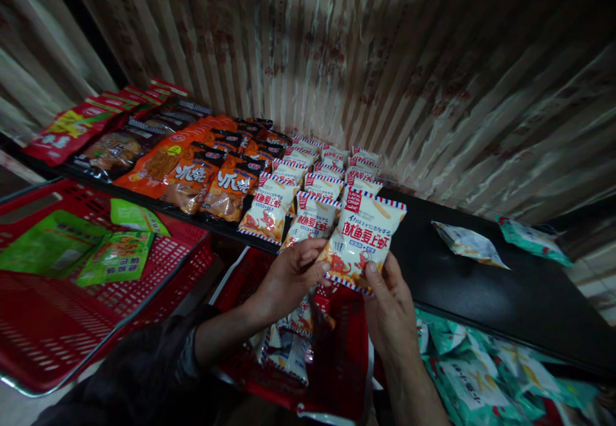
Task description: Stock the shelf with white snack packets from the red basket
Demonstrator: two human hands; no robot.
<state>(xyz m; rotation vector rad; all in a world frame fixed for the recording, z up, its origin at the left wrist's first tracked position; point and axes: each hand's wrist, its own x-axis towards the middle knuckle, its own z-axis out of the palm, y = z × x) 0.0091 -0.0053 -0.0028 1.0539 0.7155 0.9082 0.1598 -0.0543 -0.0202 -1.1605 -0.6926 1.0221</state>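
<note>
Both hands hold one white snack bag [364, 241] with red lettering and striped edges, tilted upright in front of the shelf. My left hand [296, 278] pinches its lower left corner. My right hand [391, 294] grips the lower right side, thumb on the front. Just behind stand rows of matching white bags [269, 204] on the black shelf [462, 278]. Below my hands is a red basket [344, 355] with more white bags [289, 349] in it. My forearms hide part of that basket.
Left along the shelf are orange snack bags [187, 179], dark bags [113, 147] and red bags [72, 127]. Another red basket [158, 298] holds green packets [118, 256]. A white bag [469, 244] and a teal bag [533, 241] lie at right; teal bags [476, 374] are below. A pleated curtain [337, 47] hangs behind.
</note>
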